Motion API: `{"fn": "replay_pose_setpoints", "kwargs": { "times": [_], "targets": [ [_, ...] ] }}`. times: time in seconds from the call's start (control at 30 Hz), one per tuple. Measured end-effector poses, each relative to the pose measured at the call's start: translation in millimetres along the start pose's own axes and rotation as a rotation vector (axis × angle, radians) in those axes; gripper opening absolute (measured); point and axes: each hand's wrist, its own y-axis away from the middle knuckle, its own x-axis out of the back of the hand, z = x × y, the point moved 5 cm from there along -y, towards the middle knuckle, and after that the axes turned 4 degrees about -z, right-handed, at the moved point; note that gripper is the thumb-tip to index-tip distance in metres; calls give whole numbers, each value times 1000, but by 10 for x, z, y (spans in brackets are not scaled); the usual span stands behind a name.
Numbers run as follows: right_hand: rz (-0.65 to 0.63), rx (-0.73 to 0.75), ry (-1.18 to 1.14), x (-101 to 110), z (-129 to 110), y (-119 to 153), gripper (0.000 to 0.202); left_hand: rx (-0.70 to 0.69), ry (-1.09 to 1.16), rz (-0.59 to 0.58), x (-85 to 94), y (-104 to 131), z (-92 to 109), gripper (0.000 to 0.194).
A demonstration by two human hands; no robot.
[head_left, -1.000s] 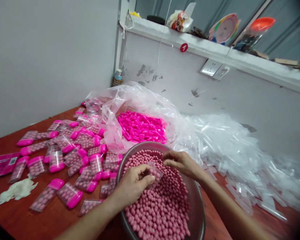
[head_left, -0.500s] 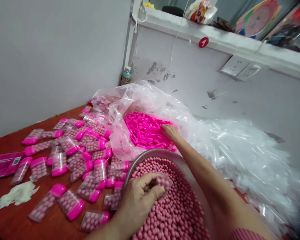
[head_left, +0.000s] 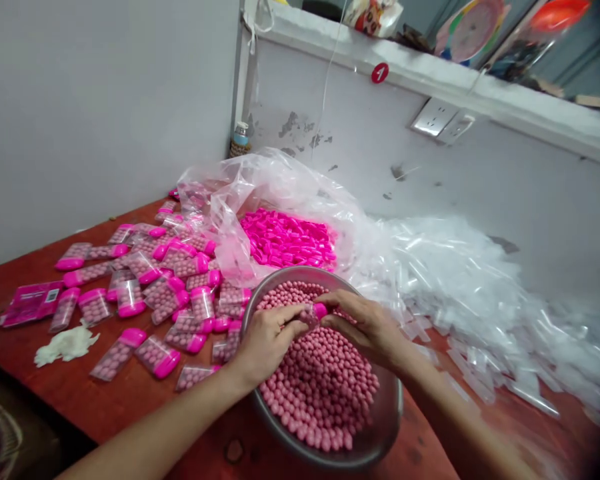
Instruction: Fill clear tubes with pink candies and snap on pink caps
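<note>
Over a metal bowl (head_left: 397, 417) of pink beads (head_left: 317, 383), my two hands meet. Pinched between the thumb and fingers of my left hand (head_left: 263, 340) is a small clear container (head_left: 307, 316), partly covered by the fingers, with pink beads inside. My right hand (head_left: 367, 325) grips a bright pink cap (head_left: 321, 310) at the container's right end; whether it is fully seated I cannot tell. Just behind the bowl, a heap of pink caps (head_left: 290, 240) lies in an open clear plastic bag (head_left: 235, 261). Many capped, bead-filled containers (head_left: 130, 297) are spread to the left.
Clear empty containers (head_left: 450, 273) are piled along the wall at right. A crumpled white tissue (head_left: 66, 345) and a flat pink packet (head_left: 31, 303) lie on the red table (head_left: 145, 427) at left. A small bottle (head_left: 241, 137) stands in the back corner.
My right hand has come back from the heap of caps to the container, now with a cap. The container is still in my left hand. The camera view has shifted.
</note>
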Motion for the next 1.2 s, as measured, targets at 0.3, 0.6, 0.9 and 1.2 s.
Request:
{"fn": "replay_pose_setpoints", "kwargs": {
  "times": [0.3, 0.6, 0.9, 1.2],
  "targets": [
    [23, 49, 189, -293, -77, 195, 12, -125, -216, -49, -79, 128, 10, 18],
    [212, -197, -409, -293, 74, 245, 23, -9, 165, -23, -4, 46, -72, 26],
    [396, -422, -1255, -417, 316, 434, 31, -8, 288, -80, 5, 45, -56, 26],
    [92, -551, -1379, -539, 165, 189, 15, -105, 143, -54, 6, 90, -8, 28]
  ]
}}
